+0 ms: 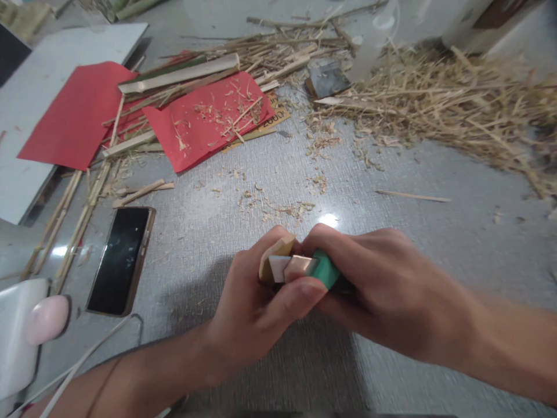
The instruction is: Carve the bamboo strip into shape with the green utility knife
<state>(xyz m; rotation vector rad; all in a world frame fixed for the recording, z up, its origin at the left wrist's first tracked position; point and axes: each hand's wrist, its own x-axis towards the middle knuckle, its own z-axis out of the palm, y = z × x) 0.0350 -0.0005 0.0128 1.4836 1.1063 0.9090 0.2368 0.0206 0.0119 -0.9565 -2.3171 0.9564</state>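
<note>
Two hands hold a green knife and a bit of wood over the gray table.
The left hand (pixel 241 307) is curled tight around the bit of wood (pixel 285 246), which looks pale and curved. The right hand (pixel 391 284) is closed around the green knife (pixel 324 270), and the left thumb lies against it too. The short blade (pixel 278 269) points left, right at the wood; I can't tell if it cuts in. Both things are up close to the person, above the gray table (pixel 187 226). Little shavings (pixel 291 209) lie just past the hands. A black phone (pixel 117 261) is off to the left. Farther back are a red sheet (pixel 209 122) with crumbs on it and a big straw pile (pixel 456 104).
</note>
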